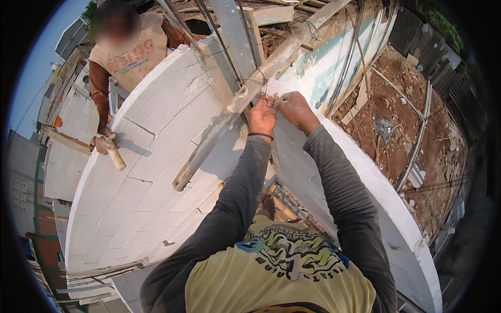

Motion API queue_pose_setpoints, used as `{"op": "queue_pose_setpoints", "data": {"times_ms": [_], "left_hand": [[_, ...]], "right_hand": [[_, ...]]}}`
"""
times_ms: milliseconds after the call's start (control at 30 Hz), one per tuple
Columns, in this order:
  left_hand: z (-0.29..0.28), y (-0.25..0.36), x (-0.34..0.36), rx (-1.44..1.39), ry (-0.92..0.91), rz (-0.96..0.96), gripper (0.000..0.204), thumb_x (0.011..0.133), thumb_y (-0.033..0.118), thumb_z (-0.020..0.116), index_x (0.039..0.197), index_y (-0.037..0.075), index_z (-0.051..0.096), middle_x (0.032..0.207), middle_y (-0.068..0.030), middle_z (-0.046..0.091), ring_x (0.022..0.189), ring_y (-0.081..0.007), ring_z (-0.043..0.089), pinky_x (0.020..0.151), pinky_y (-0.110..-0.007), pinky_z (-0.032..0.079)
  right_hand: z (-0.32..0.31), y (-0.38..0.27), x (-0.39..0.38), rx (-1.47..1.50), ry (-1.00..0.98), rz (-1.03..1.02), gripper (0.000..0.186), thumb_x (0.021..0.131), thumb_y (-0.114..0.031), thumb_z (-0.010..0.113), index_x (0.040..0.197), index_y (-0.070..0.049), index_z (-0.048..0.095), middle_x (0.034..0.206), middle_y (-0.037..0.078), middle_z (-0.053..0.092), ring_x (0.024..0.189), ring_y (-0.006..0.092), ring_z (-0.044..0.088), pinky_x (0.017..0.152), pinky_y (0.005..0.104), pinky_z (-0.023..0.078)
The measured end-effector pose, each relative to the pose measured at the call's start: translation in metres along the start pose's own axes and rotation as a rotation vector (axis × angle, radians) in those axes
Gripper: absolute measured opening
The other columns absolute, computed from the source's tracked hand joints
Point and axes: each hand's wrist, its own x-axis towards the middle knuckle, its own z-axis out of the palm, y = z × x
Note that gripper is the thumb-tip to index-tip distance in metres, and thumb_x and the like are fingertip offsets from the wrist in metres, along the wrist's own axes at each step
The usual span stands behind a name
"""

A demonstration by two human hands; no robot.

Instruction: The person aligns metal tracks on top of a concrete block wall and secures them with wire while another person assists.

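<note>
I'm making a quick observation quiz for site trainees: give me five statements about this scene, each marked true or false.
1. The wearer's left grip and right grip are close together. True.
2. The wearer's right wrist has a band. False: the dark wristband is on the left wrist.
3. A co-worker's hand holds a pale handle. True.
4. The long pole stands upright. False: it slants.
5. A corrugated fence stands at upper right. True.
</note>
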Motion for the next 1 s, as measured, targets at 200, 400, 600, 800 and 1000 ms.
{"op": "queue_pose_setpoints", "data": {"times_ms": [200, 400, 600, 800, 1000], "left_hand": [[0.022, -0.015, 0.002, -0.024, 0.245, 0.069, 0.01, 0.097, 0.008, 0.045, 0.101, 0.001, 0.05, 0.093, -0.0102, 0.057, 0.086, -0.0243, 0.058, 0.096, -0.044, 0.047], [0.016, -0.005, -0.001, 0.053, 0.362, 0.07, 0.014, 0.096, 0.01, 0.038, 0.1, 0.004, 0.051, 0.08, -0.0068, 0.054, 0.078, -0.0236, 0.055, 0.093, -0.054, 0.044], [0.002, 0.006, -0.005, 0.05, 0.369, 0.012, 0.018, 0.089, 0.002, 0.053, 0.107, 0.002, 0.052, 0.086, -0.0077, 0.056, 0.082, -0.0239, 0.056, 0.095, -0.05, 0.045], [-0.005, 0.021, -0.024, 0.696, 0.215, 0.015, 0.048, 0.091, 0.008, 0.061, 0.133, -0.003, 0.042, 0.124, -0.0166, 0.055, 0.107, -0.0272, 0.059, 0.094, -0.036, 0.05], [-0.009, 0.051, -0.049, 0.813, 0.321, -0.02, 0.045, 0.09, 0.012, 0.065, 0.128, -0.001, 0.047, 0.119, -0.0169, 0.059, 0.103, -0.0236, 0.061, 0.084, -0.029, 0.054]], "right_hand": [[-0.012, 0.008, 0.005, 0.05, 0.071, -0.001, 0.016, 0.078, -0.01, 0.063, 0.081, 0.004, 0.069, 0.068, 0.014, 0.063, 0.062, 0.0182, 0.054, 0.062, 0.0341, 0.047], [-0.005, 0.0, 0.002, 0.03, 0.011, -0.003, 0.017, 0.077, -0.01, 0.062, 0.079, 0.005, 0.07, 0.069, 0.014, 0.063, 0.064, 0.0196, 0.055, 0.065, 0.0347, 0.047], [-0.008, 0.004, 0.002, 0.026, -0.012, -0.023, 0.018, 0.078, -0.01, 0.062, 0.082, 0.006, 0.07, 0.073, 0.017, 0.066, 0.067, 0.0208, 0.057, 0.067, 0.0355, 0.047], [-0.004, 0.013, 0.009, 0.026, 0.021, -0.039, 0.019, 0.078, -0.011, 0.063, 0.084, 0.005, 0.071, 0.077, 0.016, 0.068, 0.072, 0.022, 0.061, 0.07, 0.0345, 0.048], [-0.007, 0.013, 0.009, 0.018, 0.006, -0.022, 0.018, 0.078, -0.01, 0.063, 0.083, 0.005, 0.071, 0.079, 0.016, 0.069, 0.076, 0.0218, 0.063, 0.073, 0.0321, 0.049]]}}
